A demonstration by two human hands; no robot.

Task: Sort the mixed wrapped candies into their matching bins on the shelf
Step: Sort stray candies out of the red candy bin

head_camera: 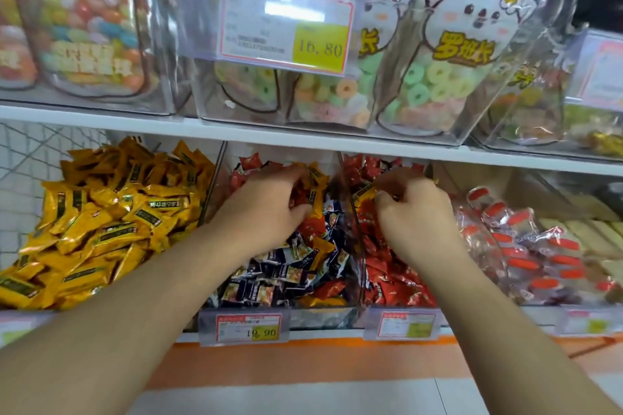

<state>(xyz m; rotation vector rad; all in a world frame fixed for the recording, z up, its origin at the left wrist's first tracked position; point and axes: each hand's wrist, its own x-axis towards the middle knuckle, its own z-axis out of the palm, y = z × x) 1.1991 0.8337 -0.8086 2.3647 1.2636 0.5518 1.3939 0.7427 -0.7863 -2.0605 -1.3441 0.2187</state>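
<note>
1. We see the left hand (266, 202) reaching into the middle bin (290, 312), fingers curled around a small bunch of yellow-wrapped candies (315, 190) near the back of it.
2. The right hand (413, 212) is over the red bin (362, 229) just to the right, fingers bent and pinching something small; we cannot tell which candy it is.
3. The middle bin holds a mix: dark-blue wrapped candies (286, 266) toward the front, red ones (313, 227) and stray yellow ones among them.
4. The bin on the far left is heaped with yellow candies (101, 216) only.
5. The red bin is filled with red wrapped candies (394, 286).
6. Price tags (249, 328) hang on the bin fronts, and bags of ring gummies (435, 77) stand on the shelf above.
</note>
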